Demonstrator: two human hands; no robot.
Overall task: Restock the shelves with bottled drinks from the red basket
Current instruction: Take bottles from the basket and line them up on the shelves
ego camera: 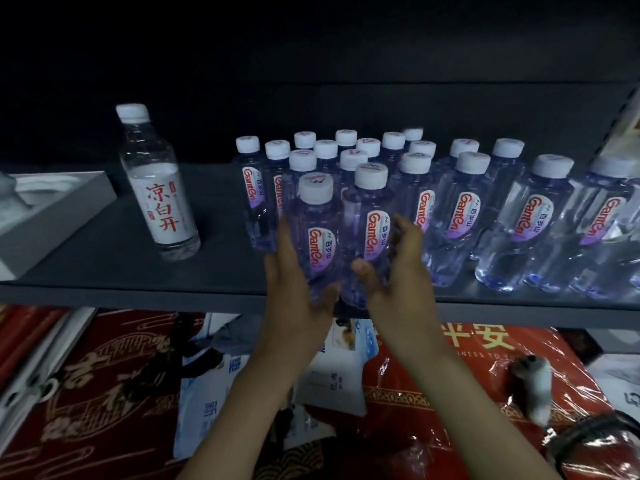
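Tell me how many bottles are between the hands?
2: left bottle against the left hand, right bottle in the right hand, both at the front of the shelf.
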